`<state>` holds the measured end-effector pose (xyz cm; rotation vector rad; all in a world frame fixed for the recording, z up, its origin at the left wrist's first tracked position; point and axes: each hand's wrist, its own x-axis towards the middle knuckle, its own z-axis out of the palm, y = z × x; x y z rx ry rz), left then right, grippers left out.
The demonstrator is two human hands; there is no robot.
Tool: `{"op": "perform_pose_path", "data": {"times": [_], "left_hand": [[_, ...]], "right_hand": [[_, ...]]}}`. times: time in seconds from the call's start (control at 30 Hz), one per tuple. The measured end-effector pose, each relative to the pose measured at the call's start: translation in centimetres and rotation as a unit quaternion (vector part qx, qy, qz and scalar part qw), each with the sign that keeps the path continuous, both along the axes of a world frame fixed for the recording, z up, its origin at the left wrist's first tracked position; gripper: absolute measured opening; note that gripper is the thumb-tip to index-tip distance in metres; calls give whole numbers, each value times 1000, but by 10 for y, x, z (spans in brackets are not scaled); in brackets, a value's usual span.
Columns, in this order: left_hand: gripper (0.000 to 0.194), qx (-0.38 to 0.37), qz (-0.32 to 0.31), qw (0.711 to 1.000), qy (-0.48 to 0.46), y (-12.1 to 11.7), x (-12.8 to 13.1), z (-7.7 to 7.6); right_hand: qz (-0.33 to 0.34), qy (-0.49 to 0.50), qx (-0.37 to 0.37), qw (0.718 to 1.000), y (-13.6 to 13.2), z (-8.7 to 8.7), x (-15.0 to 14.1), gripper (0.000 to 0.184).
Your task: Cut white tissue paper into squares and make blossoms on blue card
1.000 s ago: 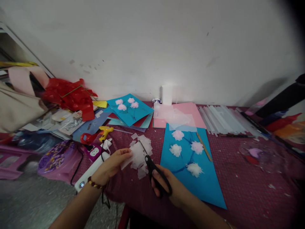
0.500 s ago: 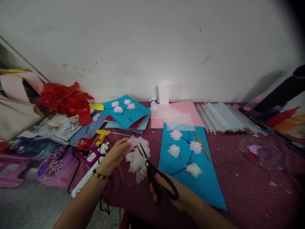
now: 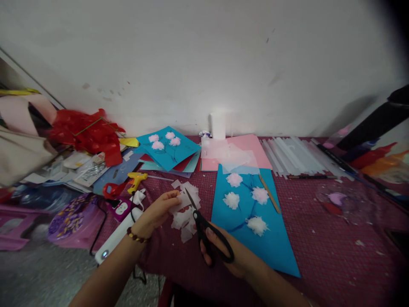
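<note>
My left hand (image 3: 161, 209) pinches a small piece of white tissue paper (image 3: 180, 201) between thumb and fingers. In my right hand (image 3: 225, 251) are black-handled scissors (image 3: 196, 215), their blades pointing up and away at the paper's right edge. Beneath both lies a loose pile of cut white tissue pieces (image 3: 187, 234) on the dark red tablecloth (image 3: 182, 268). To the right is a blue sheet (image 3: 265, 251) with painted dark branches and several puffy white and pale pink paper flowers (image 3: 256, 225). A wooden stick (image 3: 269, 194) rests along the sheet's right side.
A yellow glue gun (image 3: 137, 181) and a white power strip (image 3: 118, 238) sit on the left. Behind are a second blue flower card (image 3: 168, 149), pink paper (image 3: 252, 147) and translucent glue sticks (image 3: 294, 155). A pink stool (image 3: 73, 221) stands at the table's left edge.
My left hand has moved slightly right with the paper, closer to the scissors. The scissor blades look nearer together than before. The view has shifted a little.
</note>
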<state>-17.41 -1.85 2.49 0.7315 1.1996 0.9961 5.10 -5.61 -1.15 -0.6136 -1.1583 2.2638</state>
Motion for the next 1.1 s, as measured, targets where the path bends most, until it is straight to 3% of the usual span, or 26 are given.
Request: {"op": "perform_pose_path", "data": {"times": [0.3,0.43,0.57,0.77,0.9,1.1], "left_hand": [[28,-13,1,1000,0,3,2,1],[31,-45,32,998,18,-2,-7,1],[32,-52,51,997,35,-5,-19,0],[31,17,80,995,58,6,-21,3],[32,34,103,992,59,16,-15,4],[32,4,55,997,60,10,-2,0]], "right_hand": [[-22,-34,2,999,3,4,0,48],[-29,-61,2,998,4,4,-2,49],[-31,-22,-23,999,4,-4,-2,46],[-18,13,-64,998,2,-20,0,39],[17,19,-51,998,2,-16,3,40],[29,10,-37,999,3,-6,3,46]]}}
